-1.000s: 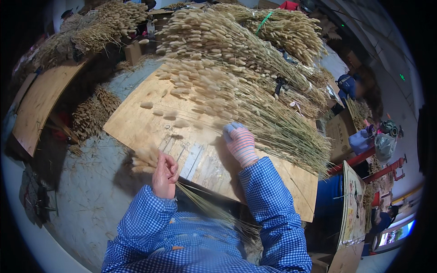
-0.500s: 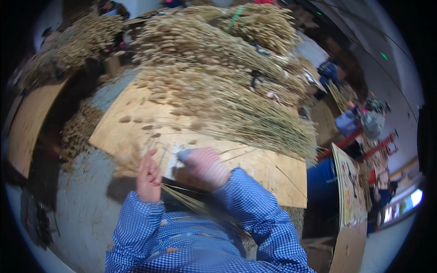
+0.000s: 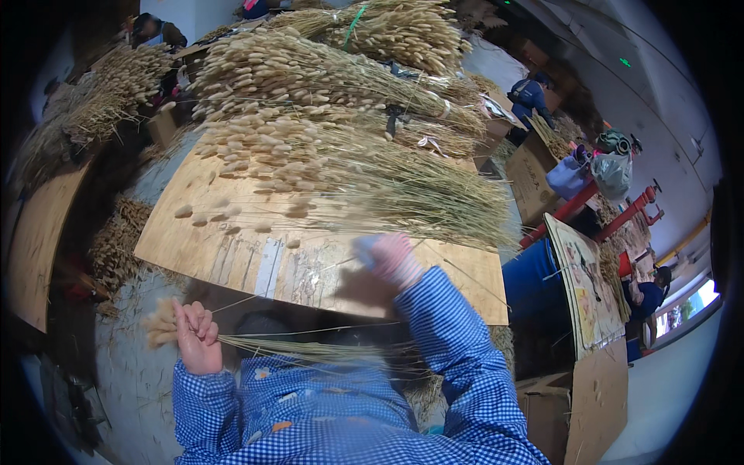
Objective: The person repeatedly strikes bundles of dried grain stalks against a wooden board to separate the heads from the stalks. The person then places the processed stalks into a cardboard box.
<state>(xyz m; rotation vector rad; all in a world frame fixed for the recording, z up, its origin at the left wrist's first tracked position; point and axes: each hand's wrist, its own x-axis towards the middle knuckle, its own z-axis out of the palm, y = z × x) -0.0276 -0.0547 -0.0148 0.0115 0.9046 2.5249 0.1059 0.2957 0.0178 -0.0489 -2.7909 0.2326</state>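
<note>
Left hand, in the head view: your left hand (image 3: 199,335) is bare and closed around a small bunch (image 3: 161,324) of dried grass, just off the near edge of the desk (image 3: 186,244), at its left part.
Small bunch: its fluffy heads come out to the left of your fist, and its thin stems (image 3: 294,349) run to the right, in front of your checked blue clothing (image 3: 318,395).
Right hand: your right hand (image 3: 390,257), in a striped glove, is over the desk, well apart from the left one; it is blurred, so I cannot tell if the fingers hold a stalk.
Pile of stalks: the pile of stalks (image 3: 434,190) lies beyond your right hand, with the heads to the left and the stems to the right.
Loose heads: a few fluffy heads (image 3: 184,211) lie at the left of the desk.
Behind: a bundle with a green tie (image 3: 355,25) lies at the far side.
Right side: a blue barrel (image 3: 531,273) stands beside the desk.
</note>
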